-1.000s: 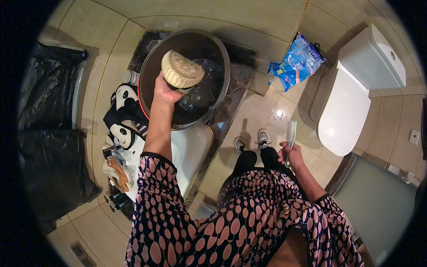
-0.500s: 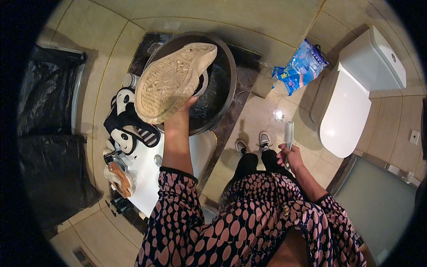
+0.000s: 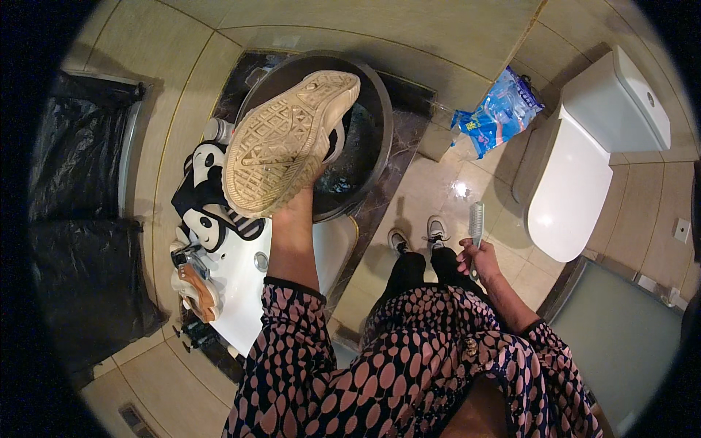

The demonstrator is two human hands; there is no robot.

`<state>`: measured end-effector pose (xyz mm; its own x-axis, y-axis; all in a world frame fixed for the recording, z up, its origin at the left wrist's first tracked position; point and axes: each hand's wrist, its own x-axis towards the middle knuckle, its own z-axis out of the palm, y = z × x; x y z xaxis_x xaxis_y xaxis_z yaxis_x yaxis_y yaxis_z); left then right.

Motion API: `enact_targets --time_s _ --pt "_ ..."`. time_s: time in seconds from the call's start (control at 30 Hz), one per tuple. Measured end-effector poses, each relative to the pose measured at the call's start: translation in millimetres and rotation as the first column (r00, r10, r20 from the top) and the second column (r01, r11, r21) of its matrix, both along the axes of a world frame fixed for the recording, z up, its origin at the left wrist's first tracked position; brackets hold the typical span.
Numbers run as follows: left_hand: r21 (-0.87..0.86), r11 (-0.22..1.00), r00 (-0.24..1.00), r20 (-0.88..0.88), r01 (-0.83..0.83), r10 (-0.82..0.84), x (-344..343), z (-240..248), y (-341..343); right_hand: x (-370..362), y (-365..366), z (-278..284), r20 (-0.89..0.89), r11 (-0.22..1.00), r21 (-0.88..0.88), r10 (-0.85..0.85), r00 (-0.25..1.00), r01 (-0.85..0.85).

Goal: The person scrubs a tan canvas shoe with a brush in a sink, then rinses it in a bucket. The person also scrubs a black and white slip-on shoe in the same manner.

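Note:
My left hand [image 3: 296,203] grips a sneaker [image 3: 281,139] from beneath, its pale, patterned sole turned up toward me; the shoe hides most of the fingers. It is held above a round dark tub [image 3: 385,139] with water [image 3: 361,150] inside. Off to the right, my right hand [image 3: 482,260] is closed around the handle of a scrubbing brush [image 3: 477,223]. The brush stands out past the fingers, apart from the shoe.
A white bathtub or basin [image 3: 292,281] sits left of my legs. Panda-patterned slippers [image 3: 204,190] and an orange-white shoe [image 3: 193,286] rest along its left edge. To the right are a blue plastic bag [image 3: 496,117] and a white toilet [image 3: 573,182].
The sneaker has tilted a little in my left hand, its near end dropping slightly lower and the sole's pattern turning. My right hand with the brush stays about where it was.

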<state>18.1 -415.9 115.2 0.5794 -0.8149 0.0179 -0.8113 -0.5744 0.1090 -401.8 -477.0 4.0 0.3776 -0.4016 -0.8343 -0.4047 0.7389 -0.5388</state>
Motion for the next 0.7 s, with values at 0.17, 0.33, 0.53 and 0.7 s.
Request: enact_targets --time_s 0.17,0.33,0.53,0.7 --pt "0.05 0.999 1.0 -0.023 -0.002 0.003 5.0 4.2 -10.7 1.4 -0.8 1.1 0.006 1.0 0.021 -0.009 1.0 0.009" --pt "0.023 1.0 1.0 0.007 -0.013 0.013 3.9 6.5 -11.7 4.7 -0.1 5.1 -0.001 1.0 0.025 0.0 1.0 0.0" --pt "-0.005 1.0 0.995 0.102 -0.007 0.007 5.6 3.3 -13.1 1.0 -1.7 -1.2 -0.016 1.0 0.013 -0.017 1.0 0.017" --pt "0.394 0.907 0.654 0.727 -0.147 -0.21 -3.9 33.7 22.8 11.4 10.3 2.5 0.021 0.999 0.041 0.009 1.0 -0.01"
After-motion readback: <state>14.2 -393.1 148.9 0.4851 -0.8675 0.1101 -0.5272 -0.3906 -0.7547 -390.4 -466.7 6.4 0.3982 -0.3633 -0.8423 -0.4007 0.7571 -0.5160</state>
